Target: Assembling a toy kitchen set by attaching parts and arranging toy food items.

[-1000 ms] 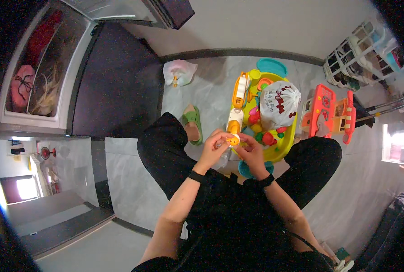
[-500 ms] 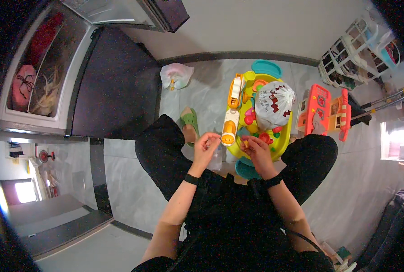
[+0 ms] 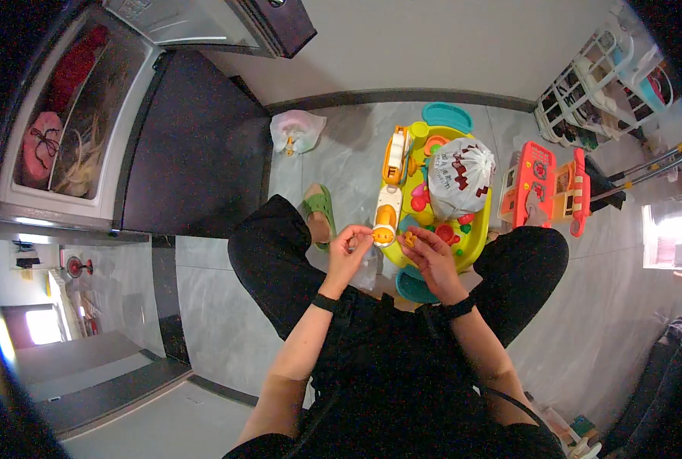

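My left hand (image 3: 349, 251) is closed, its thumb and fingertips pinched at the edge of a round yellow toy piece (image 3: 384, 236) with a white rim. This piece overlaps a white-and-yellow toy part (image 3: 388, 210) at the left edge of a yellow-green toy tray (image 3: 475, 249). Between the fingertips of my right hand (image 3: 435, 264) is a small orange-yellow piece (image 3: 410, 239), partly covered by the fingers. A white plastic bag (image 3: 461, 180) with dark red print rests on the tray. Colourful toy pieces (image 3: 420, 196) lie around it.
A red toy stand (image 3: 536, 183) is right of the tray. A white basket (image 3: 586, 99) stands at the back right. At the left is a dark fridge (image 3: 192, 145) with its door open. Another plastic bag (image 3: 296, 130) lies on the floor near a green clog (image 3: 319, 208).
My right hand has shifted slightly left, and the small orange-yellow piece in it shows more clearly. My left hand keeps nearly the same place at the round piece.
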The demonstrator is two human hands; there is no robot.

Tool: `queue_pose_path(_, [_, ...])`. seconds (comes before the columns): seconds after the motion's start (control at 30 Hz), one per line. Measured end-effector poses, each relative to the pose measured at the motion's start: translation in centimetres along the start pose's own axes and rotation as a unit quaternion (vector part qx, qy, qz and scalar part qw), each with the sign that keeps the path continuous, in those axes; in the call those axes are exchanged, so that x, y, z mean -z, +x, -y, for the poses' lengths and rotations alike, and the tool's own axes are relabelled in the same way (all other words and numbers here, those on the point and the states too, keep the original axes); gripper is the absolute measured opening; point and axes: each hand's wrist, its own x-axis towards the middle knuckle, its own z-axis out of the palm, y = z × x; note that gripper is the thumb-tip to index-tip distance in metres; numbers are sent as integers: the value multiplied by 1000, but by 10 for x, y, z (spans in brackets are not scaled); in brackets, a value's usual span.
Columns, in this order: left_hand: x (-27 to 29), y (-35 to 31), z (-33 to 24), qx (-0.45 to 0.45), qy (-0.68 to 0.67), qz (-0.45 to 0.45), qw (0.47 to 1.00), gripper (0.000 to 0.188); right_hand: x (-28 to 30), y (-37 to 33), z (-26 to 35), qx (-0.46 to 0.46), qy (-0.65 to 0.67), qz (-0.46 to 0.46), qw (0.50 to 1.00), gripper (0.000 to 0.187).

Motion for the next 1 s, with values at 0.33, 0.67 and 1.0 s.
queue_pose_path(0.33, [-4, 0, -6, -18, 10, -6, 1000, 14, 0, 1, -1, 49, -105, -7, 993, 29])
queue_pose_path(0.67, [-5, 2, -3, -40, 2, 0, 999, 20, -17, 8, -1, 171, -219, -1, 961, 22])
queue_pose_path(1.0, [-5, 2, -4, -44, 28, -2, 999, 22, -20, 11, -4, 197, -307, 16, 931, 23])
